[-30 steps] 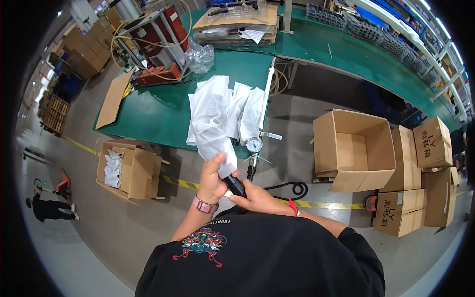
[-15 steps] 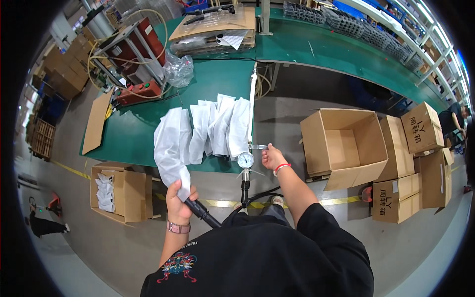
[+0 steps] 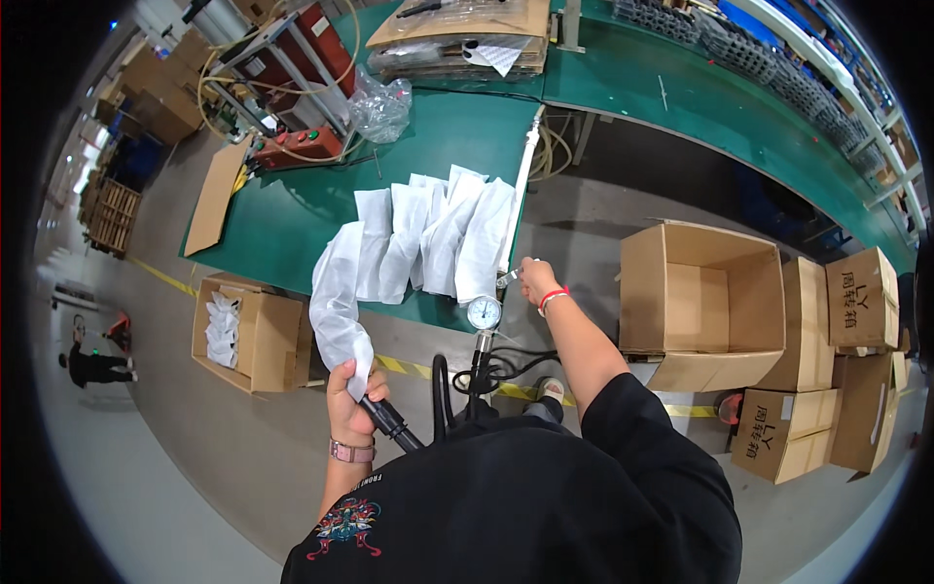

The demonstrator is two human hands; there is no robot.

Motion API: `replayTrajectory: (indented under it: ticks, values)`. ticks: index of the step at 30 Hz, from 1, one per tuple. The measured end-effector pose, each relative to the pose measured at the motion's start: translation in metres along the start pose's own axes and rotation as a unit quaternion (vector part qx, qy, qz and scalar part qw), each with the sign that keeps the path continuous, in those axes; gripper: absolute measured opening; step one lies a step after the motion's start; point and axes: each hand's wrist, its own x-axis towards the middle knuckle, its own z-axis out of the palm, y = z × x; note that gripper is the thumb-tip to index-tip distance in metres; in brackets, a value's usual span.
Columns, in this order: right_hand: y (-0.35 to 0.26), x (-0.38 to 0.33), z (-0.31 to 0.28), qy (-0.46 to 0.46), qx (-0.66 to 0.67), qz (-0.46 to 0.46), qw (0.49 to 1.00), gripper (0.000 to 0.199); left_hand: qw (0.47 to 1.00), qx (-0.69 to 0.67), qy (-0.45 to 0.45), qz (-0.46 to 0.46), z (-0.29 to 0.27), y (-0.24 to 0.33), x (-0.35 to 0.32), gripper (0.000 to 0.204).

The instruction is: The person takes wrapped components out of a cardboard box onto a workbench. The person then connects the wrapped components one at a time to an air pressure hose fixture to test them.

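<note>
Your left hand [image 3: 352, 404] holds the lower end of a long, soft white sleeve-like wrapper [image 3: 338, 302], its fingers wrapped around the spot where a black ribbed cylindrical fitting [image 3: 392, 422] comes out. That wrapper stretches up and away from your hand, its upper part overlapping the front edge of the green-topped desk [image 3: 263, 229] in view; whether it touches the desk you cannot tell from here. Your right hand [image 3: 538, 280] has its fingers curled narrow on the end of a small silvery metal lever [image 3: 509, 277]. Just below that lever sits a round, white-faced pressure gauge [image 3: 484, 312], in line with a straight white pipe [image 3: 527, 165] along the desk's right edge. Black flexible hoses [image 3: 440, 394] loop beneath the gauge, near your body. More soft white wrappers [image 3: 399, 248] lie side by side on the desk, between your held one and the pipe. An open brown cardboard box [image 3: 277, 336] with white-wrapped pieces [image 3: 223, 331] stands left of you.
</note>
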Motion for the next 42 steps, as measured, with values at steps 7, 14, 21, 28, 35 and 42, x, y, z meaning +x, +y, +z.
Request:
replayTrajectory:
  ticks: [7, 14, 21, 28, 35, 42]
  values:
    - [0.013, 0.010, -0.013, 0.048, -0.031, -0.015, 0.998, 0.033, 0.999, -0.036, 0.013, -0.010, 0.003, -0.005, -0.007, 0.020]
    - [0.029, 0.012, -0.020, 0.118, -0.056, -0.042, 0.991, 0.032, 0.998, -0.058, -0.013, -0.029, 0.000, -0.005, -0.008, 0.019]
    - [0.055, 0.001, -0.030, 0.195, -0.076, -0.071, 0.975, 0.032, 0.998, -0.057, -0.018, -0.031, 0.000, 0.000, -0.010, 0.019]
    - [0.077, -0.009, -0.032, 0.275, -0.098, -0.103, 0.951, 0.032, 0.997, -0.063, -0.029, -0.038, 0.002, 0.002, -0.007, 0.020]
    - [0.084, -0.004, -0.041, 0.319, -0.125, -0.140, 0.929, 0.031, 0.997, -0.059, -0.043, -0.021, 0.004, 0.011, -0.005, 0.021]
    - [0.048, -0.067, -0.040, 0.149, 0.023, -0.153, 0.977, 0.027, 0.993, 0.073, -0.095, -0.013, 0.044, 0.000, 0.012, 0.021]
